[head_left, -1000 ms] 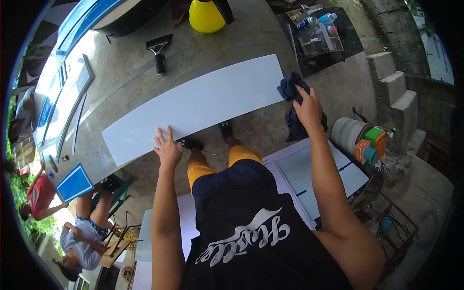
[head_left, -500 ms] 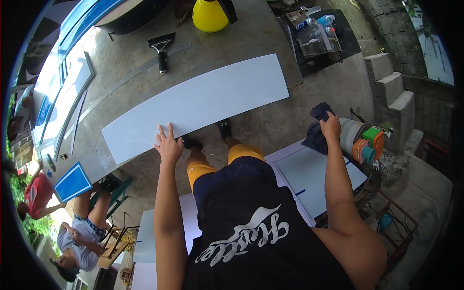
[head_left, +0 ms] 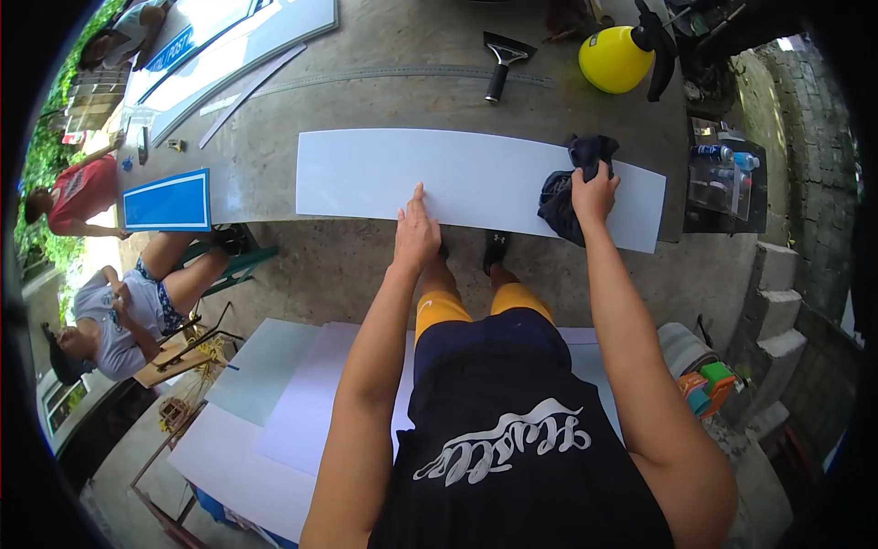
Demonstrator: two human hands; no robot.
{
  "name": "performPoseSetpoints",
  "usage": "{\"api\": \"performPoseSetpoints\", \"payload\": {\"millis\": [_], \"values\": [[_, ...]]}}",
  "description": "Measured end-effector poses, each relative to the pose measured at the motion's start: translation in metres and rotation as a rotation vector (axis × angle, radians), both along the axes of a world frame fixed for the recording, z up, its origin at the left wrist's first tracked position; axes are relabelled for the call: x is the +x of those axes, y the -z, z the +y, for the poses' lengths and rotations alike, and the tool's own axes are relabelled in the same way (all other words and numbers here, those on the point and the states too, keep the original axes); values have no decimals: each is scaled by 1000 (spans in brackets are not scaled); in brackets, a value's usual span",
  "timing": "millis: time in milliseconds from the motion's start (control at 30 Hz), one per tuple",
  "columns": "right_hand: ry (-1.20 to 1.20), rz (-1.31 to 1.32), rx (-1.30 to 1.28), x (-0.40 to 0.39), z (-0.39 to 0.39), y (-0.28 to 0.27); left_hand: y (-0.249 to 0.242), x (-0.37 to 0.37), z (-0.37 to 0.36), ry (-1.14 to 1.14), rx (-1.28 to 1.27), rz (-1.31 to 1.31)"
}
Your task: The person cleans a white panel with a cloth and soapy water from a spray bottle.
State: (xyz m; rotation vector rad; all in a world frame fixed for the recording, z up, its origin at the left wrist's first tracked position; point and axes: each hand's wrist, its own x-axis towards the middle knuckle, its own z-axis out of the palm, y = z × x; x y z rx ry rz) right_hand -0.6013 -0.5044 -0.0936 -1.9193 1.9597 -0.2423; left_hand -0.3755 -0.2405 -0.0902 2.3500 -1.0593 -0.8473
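A long white panel (head_left: 457, 174) lies across the near edge of the grey table (head_left: 384, 105). My left hand (head_left: 418, 236) rests at the panel's near edge, fingers stretched out over its surface and holding nothing. Bunched in my right hand (head_left: 594, 194) is a dark cloth (head_left: 560, 203), which lies over the panel's right part. Some of the cloth hangs toward the near edge. Beyond the panel are a squeegee (head_left: 499, 71) with a black handle, a long metal ruler (head_left: 384, 72) and a yellow spray bottle (head_left: 617, 62).
A blue sign (head_left: 167, 201) with a white border sits at the table's left end. Two people (head_left: 119, 311) (head_left: 84, 194) are beyond it. Large pale sheets (head_left: 247, 448) lie behind me. Concrete steps (head_left: 777, 297) rise at right, near a black stand (head_left: 759, 220) with bottles.
My right hand has brought the cloth from the right side onto the panel. My view has turned, so the table appears straighter. My left hand stays at the panel's near edge.
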Motion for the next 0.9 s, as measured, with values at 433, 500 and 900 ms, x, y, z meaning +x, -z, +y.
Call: {"api": "performPoseSetpoints", "payload": {"millis": [433,500,900], "values": [[-437,-378,624,214,108,-36,-42,84,15,-39,-146,-286],[-537,22,462,189,92,-31,-26,87,-3,104,-184,-312],[-674,609,497,192,113,-6,5,188,8,-183,-90,-401]]}}
